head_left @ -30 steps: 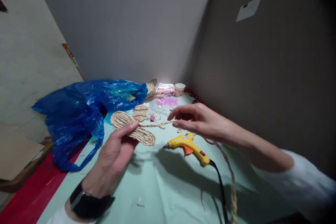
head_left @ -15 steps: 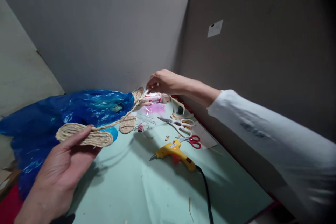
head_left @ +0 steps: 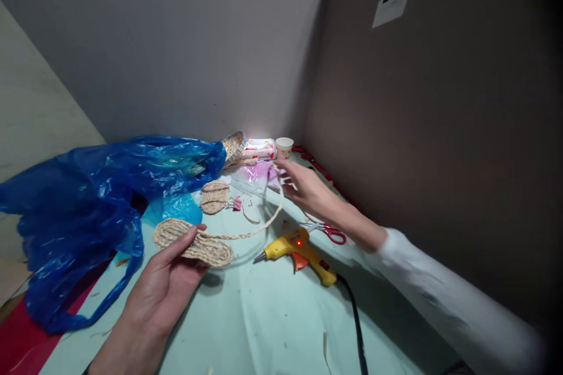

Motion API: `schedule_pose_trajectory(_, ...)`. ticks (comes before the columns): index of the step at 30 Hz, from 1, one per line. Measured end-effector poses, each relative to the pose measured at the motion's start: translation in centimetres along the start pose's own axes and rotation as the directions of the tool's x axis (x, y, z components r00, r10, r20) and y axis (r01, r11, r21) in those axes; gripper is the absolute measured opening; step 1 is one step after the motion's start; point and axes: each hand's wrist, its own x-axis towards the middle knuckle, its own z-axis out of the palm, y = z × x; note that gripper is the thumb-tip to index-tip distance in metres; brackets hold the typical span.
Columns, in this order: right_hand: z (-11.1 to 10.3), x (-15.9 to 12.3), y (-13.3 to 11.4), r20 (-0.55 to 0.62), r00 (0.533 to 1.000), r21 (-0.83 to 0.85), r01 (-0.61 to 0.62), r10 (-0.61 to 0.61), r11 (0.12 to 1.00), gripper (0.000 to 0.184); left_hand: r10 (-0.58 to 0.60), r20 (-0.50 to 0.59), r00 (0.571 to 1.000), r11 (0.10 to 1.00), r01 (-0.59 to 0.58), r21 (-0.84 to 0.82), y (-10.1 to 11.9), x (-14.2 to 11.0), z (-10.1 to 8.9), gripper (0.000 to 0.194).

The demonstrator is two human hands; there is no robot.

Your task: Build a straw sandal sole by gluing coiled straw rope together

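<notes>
My left hand (head_left: 165, 284) grips a flat oval sole of coiled straw braid (head_left: 193, 241), thumb on top, above the pale green table (head_left: 264, 322). A loose tail of braid (head_left: 264, 220) curves from the sole up to my right hand (head_left: 303, 186), which is closed on its end near the back of the table. A yellow glue gun (head_left: 301, 252) with a lit red lamp lies between the hands, its black cord running toward me.
A big blue plastic bag (head_left: 97, 199) fills the left side. A smaller straw oval (head_left: 214, 196), a pink clip, red-handled scissors (head_left: 329, 233), a wipes packet (head_left: 259, 149), a paper cup (head_left: 284, 146) and another woven piece (head_left: 233, 146) lie toward the back corner. Walls close in right and behind.
My right hand has dropped from high at the back down toward the table with the braid tail, which now hangs slack in a curve. My left hand brought the sole rightward and lower.
</notes>
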Motion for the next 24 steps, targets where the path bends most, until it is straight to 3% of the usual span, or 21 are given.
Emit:
schedule_pose_trajectory(2, -1.3, -3.9, 0.0, -0.030, 0.996, -0.007, -0.081, 0.081, 0.997, 0.038, -0.020, 0.006, 1.000, 1.000, 0.021, -0.016, -0.2, -0.3, 0.1, 0.019)
schedule_pose_trajectory(4, -1.8, -7.5, -0.6, -0.029, 0.987, -0.027, -0.158, 0.157, 0.987, 0.013, -0.037, 0.001, 0.999, 0.999, 0.037, -0.034, -0.3, -0.7, 0.4, 0.020)
schedule_pose_trajectory(5, -1.8, -9.0, -1.1, 0.014, 0.979, -0.039, -0.201, 0.202, 0.979, 0.016, -0.041, 0.001, 0.999, 0.998, 0.041, -0.041, -0.4, -0.9, 0.6, 0.020)
schedule_pose_trajectory(6, -1.6, -10.3, -1.6, 0.152, 0.946, -0.096, -0.275, 0.288, 0.957, 0.025, -0.043, 0.008, 0.999, 0.998, 0.043, -0.047, -0.5, -1.1, 0.8, 0.019)
schedule_pose_trajectory(8, -0.8, -12.2, -2.5, 0.302, 0.877, -0.205, -0.323, 0.374, 0.924, 0.034, -0.045, 0.021, 0.999, 0.997, 0.046, -0.054, -0.7, -1.5, 1.1, 0.019)
schedule_pose_trajectory(12, 0.6, -12.9, -4.0, 0.411, 0.802, -0.242, -0.362, 0.434, 0.900, 0.020, -0.028, -0.002, 1.000, 0.999, 0.028, -0.044, -0.8, -2.2, 1.4, 0.018)
schedule_pose_trajectory(15, 0.5, -12.2, -4.2, 0.405, 0.774, -0.178, -0.456, 0.487, 0.872, 0.011, -0.014, -0.038, 0.999, 0.999, 0.012, -0.036, -0.8, -2.3, 1.4, 0.018)
schedule_pose_trajectory(18, -0.4, -12.2, -3.1, 0.379, 0.770, 0.030, -0.564, 0.512, 0.825, 0.008, 0.001, -0.043, 0.999, 0.999, -0.003, -0.046, -0.6, -2.2, 1.3, 0.021)
schedule_pose_trajectory(21, -1.0, -14.1, -0.8, 0.335, 0.777, 0.292, -0.623, 0.533, 0.726, 0.030, 0.021, -0.033, 0.999, 0.996, -0.024, -0.082, -0.2, -2.0, 1.2, 0.023)
schedule_pose_trajectory(23, -1.0, -16.0, 1.0, 0.182, 0.769, 0.370, -0.631, 0.613, 0.682, 0.043, 0.039, -0.032, 0.999, 0.994, -0.042, -0.101, 0.1, -1.8, 1.0, 0.022)
schedule_pose_trajectory(24, -1.0, -16.9, 1.7, 0.182, 0.762, 0.377, -0.638, 0.622, 0.672, 0.044, 0.046, -0.030, 0.998, 0.993, -0.049, -0.106, 0.2, -1.7, 1.0, 0.022)
